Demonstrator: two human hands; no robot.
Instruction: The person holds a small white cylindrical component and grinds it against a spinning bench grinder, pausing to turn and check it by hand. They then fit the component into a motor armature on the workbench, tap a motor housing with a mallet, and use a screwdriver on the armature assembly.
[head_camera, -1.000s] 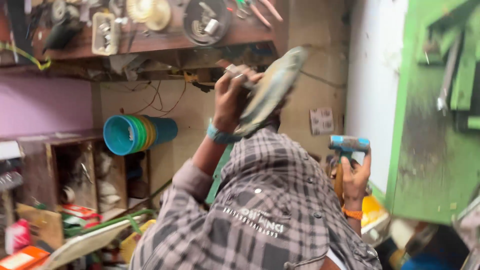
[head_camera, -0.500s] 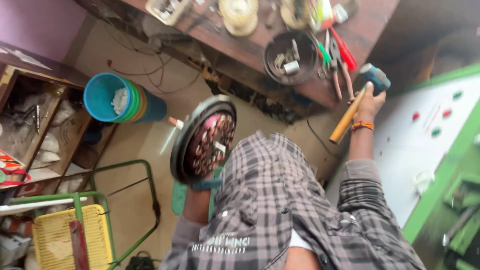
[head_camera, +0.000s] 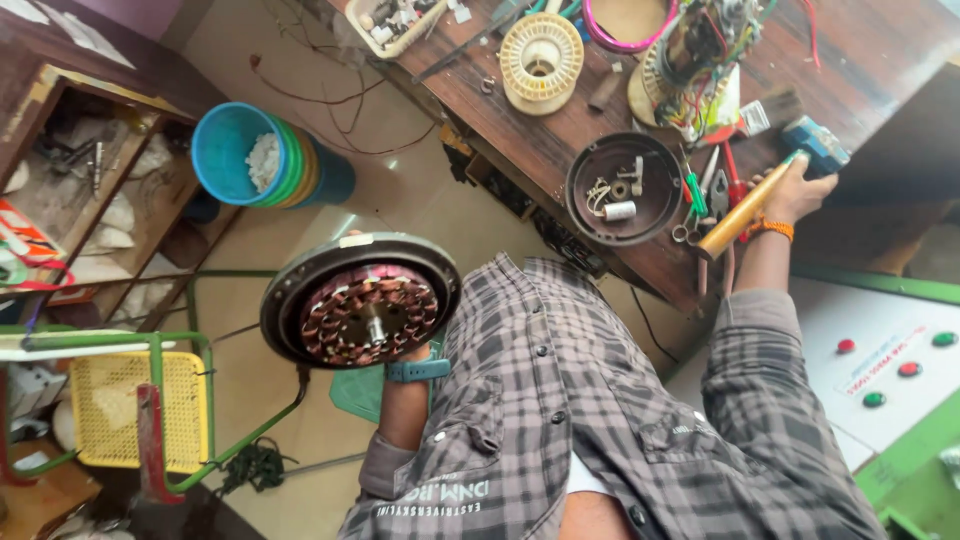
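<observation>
Cluttered workshop, wooden counter (head_camera: 560, 150) running above a tan floor. Left hand (head_camera: 408, 352) props up the round motor stator (head_camera: 360, 312), copper windings facing the camera, grip hidden behind it. Right hand (head_camera: 795, 192) wraps tight around the hammer (head_camera: 765, 190) at the counter edge, beside the dark round cover (head_camera: 625, 190).

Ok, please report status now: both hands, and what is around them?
Left hand holds round motor stator with copper windings. Right hand grips wooden-handled hammer over brown workbench. Pliers beside it.
</observation>
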